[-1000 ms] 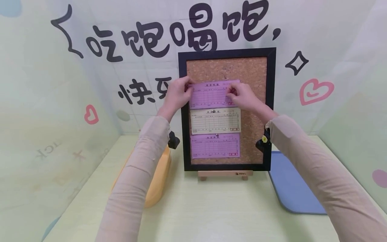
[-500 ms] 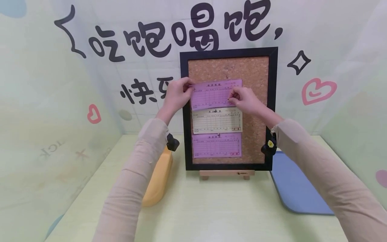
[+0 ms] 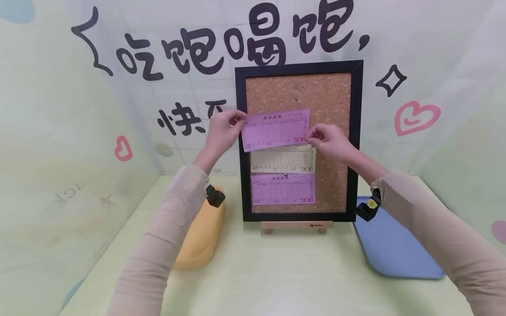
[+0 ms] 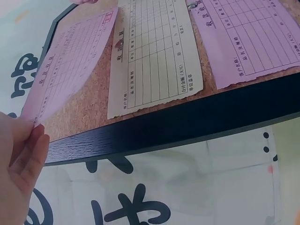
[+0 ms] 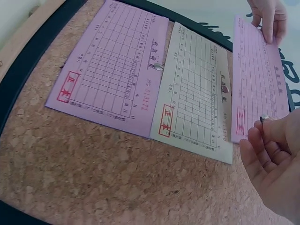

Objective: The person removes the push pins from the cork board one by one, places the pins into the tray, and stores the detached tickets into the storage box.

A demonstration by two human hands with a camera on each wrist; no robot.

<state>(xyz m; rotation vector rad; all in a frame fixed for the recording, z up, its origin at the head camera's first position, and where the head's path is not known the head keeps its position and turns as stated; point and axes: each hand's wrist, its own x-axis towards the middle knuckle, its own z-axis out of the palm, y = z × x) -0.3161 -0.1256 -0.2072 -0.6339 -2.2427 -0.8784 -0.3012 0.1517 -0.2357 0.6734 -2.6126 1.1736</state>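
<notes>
My left hand [image 3: 222,134] pinches a pink receipt slip [image 3: 274,129] by its upper left corner. In the left wrist view the slip [image 4: 70,63] stands away from the cork, slightly curved. It tilts and overlaps the top of a cream slip [image 3: 282,160]. Close to its lower right corner, my right hand [image 3: 332,141] holds a small metal thumbtack [image 5: 264,118] between thumb and finger. A lower pink slip [image 3: 282,192] lies flat on the corkboard [image 3: 332,184]. Thumbtacks show on the lower pink slip [image 5: 103,65] and the cream slip [image 5: 194,93] in the right wrist view.
The black-framed board leans upright on a small wooden easel [image 3: 296,225] on the pale table [image 3: 276,272]. An orange tray [image 3: 201,237] lies at the left, partly behind my left sleeve. At the right lies a blue tray [image 3: 395,250]. Printed walls stand behind and beside.
The top pink slip has come off its place and moved down and left with my left hand, tilting. My right hand has drawn away from its face, down and right, with the thumbtack.
</notes>
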